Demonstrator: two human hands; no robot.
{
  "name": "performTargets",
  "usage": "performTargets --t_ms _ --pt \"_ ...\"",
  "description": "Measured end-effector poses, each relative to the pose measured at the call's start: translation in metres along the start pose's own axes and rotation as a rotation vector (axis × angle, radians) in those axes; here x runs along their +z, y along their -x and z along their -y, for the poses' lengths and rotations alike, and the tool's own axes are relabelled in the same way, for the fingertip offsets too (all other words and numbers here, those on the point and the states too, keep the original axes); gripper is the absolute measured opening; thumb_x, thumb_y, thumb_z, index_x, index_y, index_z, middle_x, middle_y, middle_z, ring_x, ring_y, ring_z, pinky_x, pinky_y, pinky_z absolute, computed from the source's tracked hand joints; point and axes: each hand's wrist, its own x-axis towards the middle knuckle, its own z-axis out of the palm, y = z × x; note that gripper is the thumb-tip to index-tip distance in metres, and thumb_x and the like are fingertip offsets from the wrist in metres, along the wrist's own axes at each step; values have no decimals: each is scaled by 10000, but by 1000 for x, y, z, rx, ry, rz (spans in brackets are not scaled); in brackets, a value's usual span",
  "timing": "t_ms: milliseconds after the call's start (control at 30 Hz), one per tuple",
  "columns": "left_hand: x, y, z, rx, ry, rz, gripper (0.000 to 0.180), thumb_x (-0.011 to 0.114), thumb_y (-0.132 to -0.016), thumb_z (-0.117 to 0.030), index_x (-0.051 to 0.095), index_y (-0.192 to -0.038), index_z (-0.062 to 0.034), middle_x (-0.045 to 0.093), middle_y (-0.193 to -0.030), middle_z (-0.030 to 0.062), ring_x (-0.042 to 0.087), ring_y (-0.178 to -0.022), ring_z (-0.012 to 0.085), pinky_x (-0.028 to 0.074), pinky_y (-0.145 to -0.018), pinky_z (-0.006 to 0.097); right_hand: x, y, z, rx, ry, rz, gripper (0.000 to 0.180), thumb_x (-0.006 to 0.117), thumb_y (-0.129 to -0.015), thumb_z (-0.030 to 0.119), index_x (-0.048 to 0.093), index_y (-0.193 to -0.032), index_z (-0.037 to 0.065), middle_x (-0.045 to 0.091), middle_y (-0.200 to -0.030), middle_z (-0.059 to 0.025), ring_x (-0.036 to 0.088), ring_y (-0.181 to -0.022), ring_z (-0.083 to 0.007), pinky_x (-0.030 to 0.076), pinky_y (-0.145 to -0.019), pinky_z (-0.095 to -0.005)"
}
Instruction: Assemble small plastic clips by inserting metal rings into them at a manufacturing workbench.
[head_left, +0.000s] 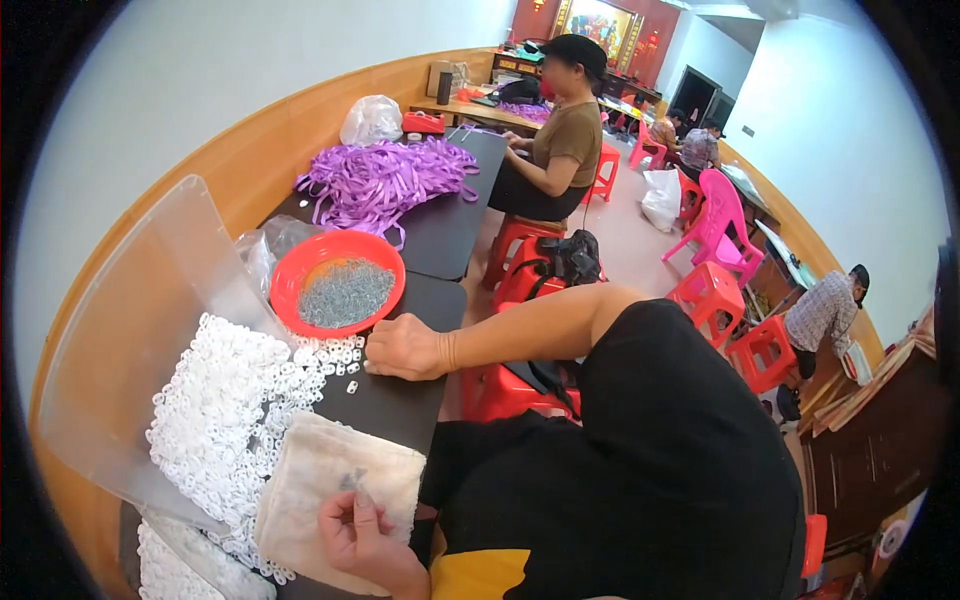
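White plastic slotted pieces (215, 400) lie heaped to the left of both grips, with the wall of a translucent plastic container (130, 310) rising beyond them. Looser pieces trail along the black table (385, 405) as far as the right hand's fingertips.

Right hand (405, 347): back upward, fingers curled down to the table at the edge of that trail. I cannot tell whether a piece is pinched; the fingertips are largely hidden.

Left hand (365, 535): over the near edge of a folded cream cloth (310, 450), thumb and fingers drawn close together. Contents of the grip cannot be confirmed. A small grey patch, either a stain or metal, shows on the cloth just past the fingertips.

Just beyond the right hand stands a red plastic basin (287, 280) holding many small grey metal parts (347, 293). Farther past the basin is a tangled pile of purple ribbon straps (390, 180). Beyond the right grip, a co-worker in a black cap (565, 145) sits at the adjoining table.
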Motion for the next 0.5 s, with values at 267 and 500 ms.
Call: performTargets --t_ms 267,500 --pt "-1 -2 4 33 -1 37 3 577 -862 -40 578 -863 -44 504 -715 -20 444 -575 55 323 -480 182 -2 -4 -1 -8 11 -40 225 622 -835 218 505 -730 57 531 -741 -105 550 -705 -294 461 -594 -407" --pt "5 -4 8 59 -75 -44 26 582 -878 -49 581 -874 -24 507 -690 -11 422 -554 50 301 -459 180 5 -2 0 69 109 -14 200 614 -793 234 540 -723 61 576 -746 -107 585 -713 -289 487 -590 -403"
